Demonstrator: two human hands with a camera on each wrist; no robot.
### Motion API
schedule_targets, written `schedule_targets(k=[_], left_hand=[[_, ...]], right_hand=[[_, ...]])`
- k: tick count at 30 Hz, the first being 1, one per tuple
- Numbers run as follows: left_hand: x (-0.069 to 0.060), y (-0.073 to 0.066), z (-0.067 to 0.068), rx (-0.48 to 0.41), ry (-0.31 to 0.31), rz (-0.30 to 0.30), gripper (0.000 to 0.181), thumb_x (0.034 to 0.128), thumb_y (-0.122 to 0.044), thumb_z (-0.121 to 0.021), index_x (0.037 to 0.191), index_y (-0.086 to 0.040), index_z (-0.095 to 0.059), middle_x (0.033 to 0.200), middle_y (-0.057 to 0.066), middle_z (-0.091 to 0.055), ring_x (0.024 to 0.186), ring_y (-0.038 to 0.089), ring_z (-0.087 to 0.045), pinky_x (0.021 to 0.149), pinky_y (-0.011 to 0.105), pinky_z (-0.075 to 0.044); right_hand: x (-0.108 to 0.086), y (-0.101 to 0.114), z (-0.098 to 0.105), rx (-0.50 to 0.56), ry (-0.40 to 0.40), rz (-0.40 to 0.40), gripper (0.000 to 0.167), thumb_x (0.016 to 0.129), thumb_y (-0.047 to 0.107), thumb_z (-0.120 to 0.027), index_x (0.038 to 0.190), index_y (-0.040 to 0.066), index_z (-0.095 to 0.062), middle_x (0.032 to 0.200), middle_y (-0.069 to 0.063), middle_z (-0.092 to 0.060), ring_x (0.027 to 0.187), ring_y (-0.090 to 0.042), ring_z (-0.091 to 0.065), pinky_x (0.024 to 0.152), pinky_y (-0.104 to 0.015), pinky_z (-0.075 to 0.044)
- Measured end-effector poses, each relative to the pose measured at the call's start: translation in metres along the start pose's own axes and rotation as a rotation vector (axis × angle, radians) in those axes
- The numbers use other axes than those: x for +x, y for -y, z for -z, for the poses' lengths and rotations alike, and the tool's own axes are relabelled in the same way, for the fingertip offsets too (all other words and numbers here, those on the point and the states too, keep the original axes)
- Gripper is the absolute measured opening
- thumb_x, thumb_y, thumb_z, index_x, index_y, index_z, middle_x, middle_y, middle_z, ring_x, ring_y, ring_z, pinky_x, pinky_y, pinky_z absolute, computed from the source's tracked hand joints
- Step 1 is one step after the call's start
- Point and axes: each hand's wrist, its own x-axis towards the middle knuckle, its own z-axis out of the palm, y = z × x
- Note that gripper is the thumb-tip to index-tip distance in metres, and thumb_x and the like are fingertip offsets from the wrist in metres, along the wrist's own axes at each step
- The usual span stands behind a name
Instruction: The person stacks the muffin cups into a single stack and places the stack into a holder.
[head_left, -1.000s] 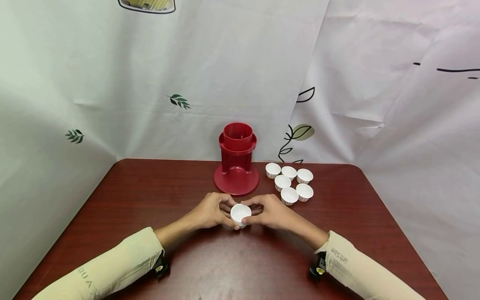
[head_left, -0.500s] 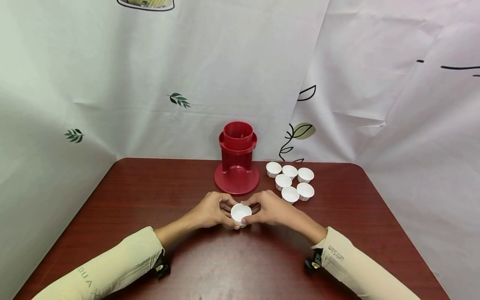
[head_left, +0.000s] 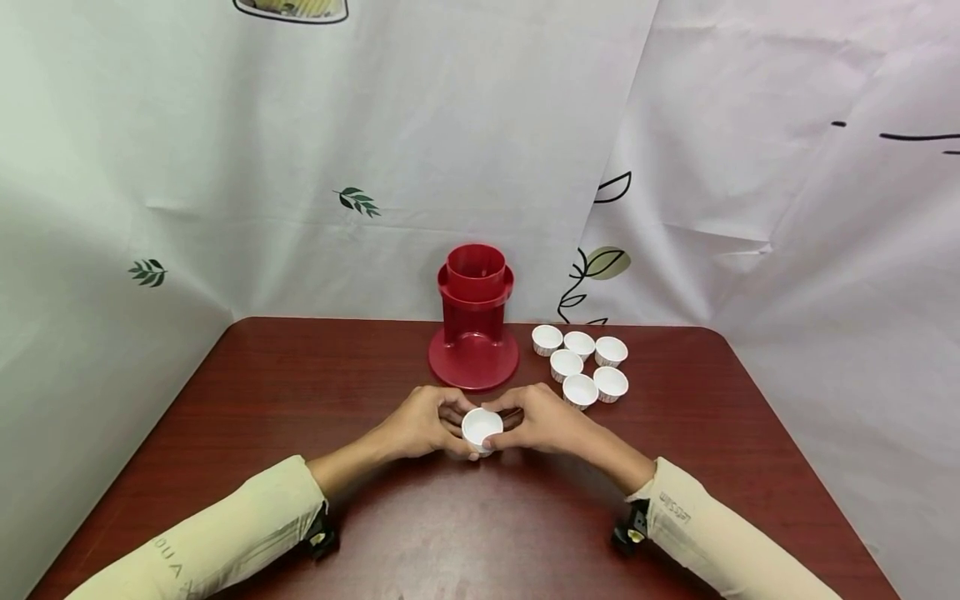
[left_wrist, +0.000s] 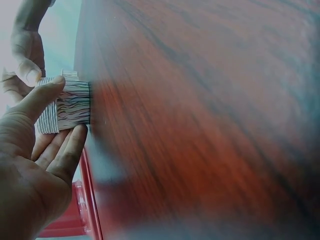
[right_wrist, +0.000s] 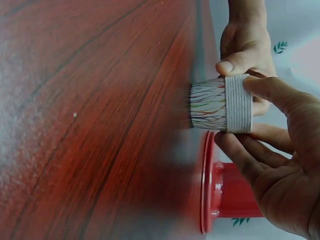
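Observation:
A stack of white paper baking cups (head_left: 482,427) stands upright on the table in front of me, its several nested rims showing as ridges in both wrist views. Coloured wavy lines run down the side of the lowest cup (right_wrist: 209,103). My left hand (head_left: 423,423) grips the stack from the left, thumb on the near side and fingers behind. From the right, my right hand (head_left: 546,423) holds the same stack, thumb at the near rim and fingers on the far side. In the left wrist view, the stack's base (left_wrist: 75,105) meets the tabletop.
A red plastic holder (head_left: 474,362) with a round base and an open tube on top stands behind the hands. Several single white cups (head_left: 566,365) sit upright to its right. The dark wooden table (head_left: 300,367) ends at a white patterned cloth (head_left: 420,125).
Both hands keep their hold on the stack, which stays in place. The right forearm has shifted slightly inward since the first frame.

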Motion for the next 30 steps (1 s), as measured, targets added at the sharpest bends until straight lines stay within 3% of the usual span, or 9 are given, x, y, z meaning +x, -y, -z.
schedule_targets(k=[6,11,19,30], left_hand=[[-0.001,-0.001,-0.001,0.030,0.001,-0.019,0.050,0.0764,-0.001,-0.103,0.121,-0.001,-0.078,0.115,0.012,-0.084,0.102,0.019,-0.084,0.089,0.031,-0.072],[0.000,0.001,0.000,0.051,0.007,-0.032,0.051,0.0768,-0.002,-0.103,0.121,-0.001,-0.078,0.114,0.012,-0.084,0.102,0.018,-0.084,0.090,0.031,-0.071],[-0.001,0.002,0.001,0.064,-0.001,-0.045,0.054,0.0759,-0.002,-0.103,0.123,0.004,-0.077,0.113,0.014,-0.084,0.101,0.018,-0.083,0.090,0.029,-0.071],[-0.003,0.001,0.001,0.098,0.008,-0.037,0.062,0.0762,-0.003,-0.103,0.131,0.004,-0.075,0.121,0.016,-0.082,0.108,0.021,-0.083,0.095,0.030,-0.070]], right_hand=[[-0.003,0.001,0.002,-0.029,-0.013,0.009,0.051,0.091,0.032,-0.097,0.134,0.011,-0.084,0.116,0.000,-0.087,0.099,-0.003,-0.080,0.086,-0.021,-0.066],[-0.005,-0.002,0.005,0.002,-0.027,-0.009,0.056,0.091,0.033,-0.096,0.138,0.007,-0.081,0.127,-0.004,-0.086,0.109,-0.011,-0.083,0.093,-0.024,-0.068],[-0.013,-0.006,0.018,0.049,-0.078,-0.066,0.057,0.094,0.033,-0.093,0.139,0.003,-0.078,0.132,-0.011,-0.084,0.114,-0.024,-0.085,0.101,-0.040,-0.070],[-0.026,-0.015,0.034,0.074,-0.125,-0.091,0.055,0.096,0.029,-0.091,0.142,0.000,-0.076,0.139,-0.020,-0.080,0.119,-0.031,-0.083,0.102,-0.040,-0.070]])
